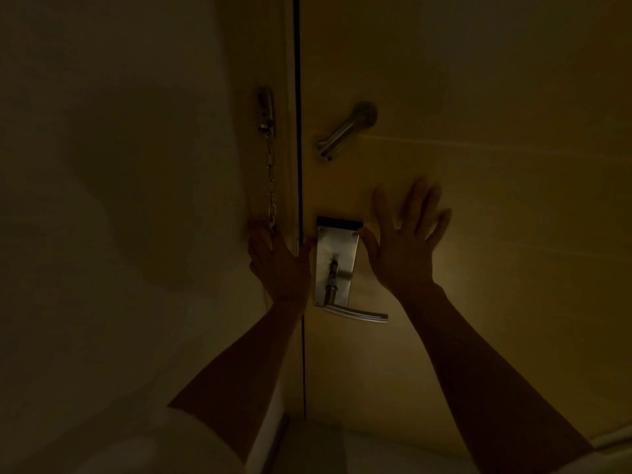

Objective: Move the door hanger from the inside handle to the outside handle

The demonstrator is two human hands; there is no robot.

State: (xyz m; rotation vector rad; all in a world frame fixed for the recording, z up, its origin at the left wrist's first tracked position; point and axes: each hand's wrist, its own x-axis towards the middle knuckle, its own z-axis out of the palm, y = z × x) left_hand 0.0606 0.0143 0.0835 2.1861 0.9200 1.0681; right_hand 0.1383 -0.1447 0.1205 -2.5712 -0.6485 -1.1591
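A dim, closed door point(478, 165) fills the right half of the view. On it is a metal lock plate with a lever handle point(355, 311) that points right. No door hanger shows on this handle or anywhere else. My left hand point(278, 265) rests on the door frame just left of the plate, fingers spread, at the lower end of a hanging security chain point(271, 186). My right hand point(407, 244) is flat and open against the door, right of the plate, with its thumb near the plate's top corner.
A metal bar for the chain point(345, 133) is fixed to the door above the lock plate. The chain's mount point(266, 112) sits on the frame. A plain wall point(119, 200) lies to the left. The light is very low.
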